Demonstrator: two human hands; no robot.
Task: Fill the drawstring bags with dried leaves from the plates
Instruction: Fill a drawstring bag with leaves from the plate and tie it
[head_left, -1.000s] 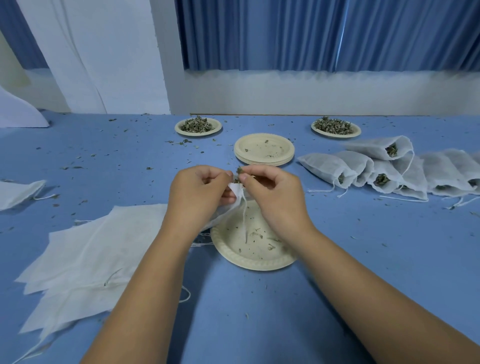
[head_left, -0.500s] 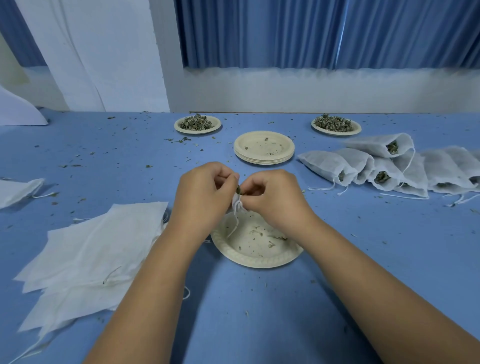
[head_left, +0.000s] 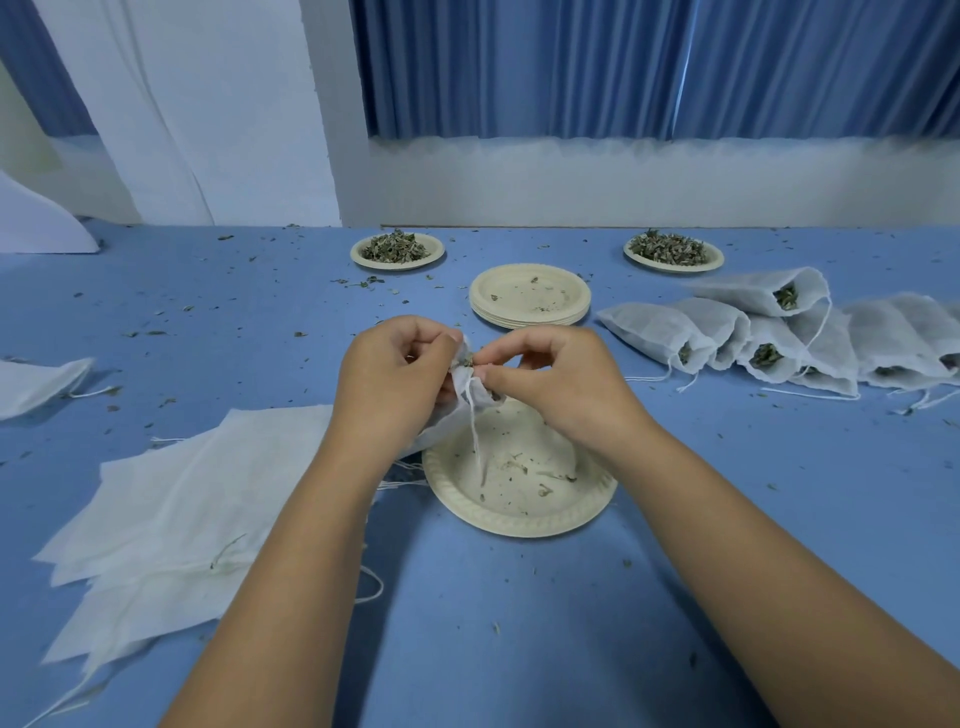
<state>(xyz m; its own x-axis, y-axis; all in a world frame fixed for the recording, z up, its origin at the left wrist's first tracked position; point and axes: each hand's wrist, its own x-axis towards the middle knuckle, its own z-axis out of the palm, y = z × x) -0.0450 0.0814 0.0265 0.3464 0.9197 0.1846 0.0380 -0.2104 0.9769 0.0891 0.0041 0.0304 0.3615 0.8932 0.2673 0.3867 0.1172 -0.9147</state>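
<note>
From the head view, the left hand (head_left: 395, 379) and right hand (head_left: 550, 384) both curl their fingers and pinch the top of one bag (head_left: 467, 389) between them. The bag's mouth points up, and leaves (head_left: 466, 358) peek out. Its long side runs down and left, under the left hand. A string (head_left: 475, 441) hangs down from it. Just below both hands is a plate (head_left: 519, 527) with only crumbs. Full bags (head_left: 654, 327) lie right of the right hand. Flat bags (head_left: 182, 499) lie left of the left hand on the blue worktop (head_left: 519, 623).
</note>
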